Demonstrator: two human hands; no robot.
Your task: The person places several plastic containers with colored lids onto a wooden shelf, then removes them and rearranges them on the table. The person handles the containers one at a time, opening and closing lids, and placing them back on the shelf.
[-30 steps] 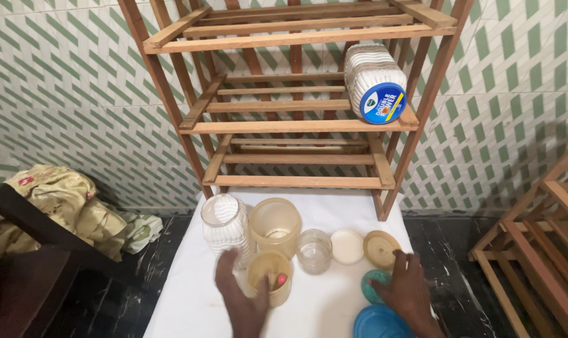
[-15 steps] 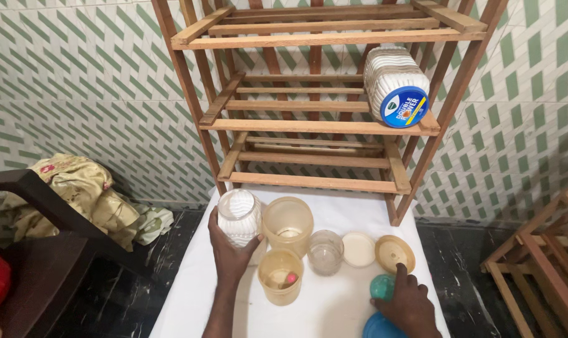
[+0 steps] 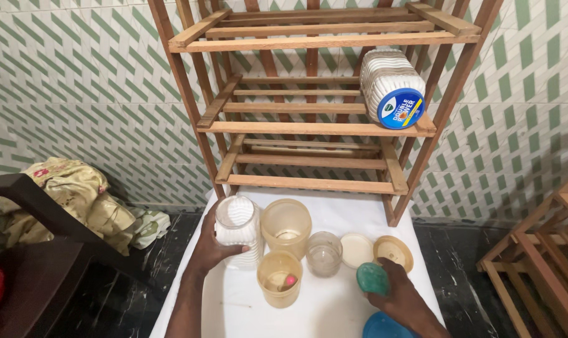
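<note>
Head view: the left hand (image 3: 210,247) wraps the ribbed white jar (image 3: 238,228) at the tabletop's (image 3: 234,307) nine o'clock side, touching the amber tub (image 3: 286,224). A firm, upright grip seems wise. The right hand (image 3: 401,299) closes on a teal lid (image 3: 373,278) at four o'clock. Open room lies near the six o'clock edge; the wooden rack (image 3: 309,128) crowds twelve o'clock.

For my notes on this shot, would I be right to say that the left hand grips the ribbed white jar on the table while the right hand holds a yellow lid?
Not quite. The head view shows the left hand gripping the ribbed white jar on the table, but the right hand holds a green lid, not a yellow one.
</note>
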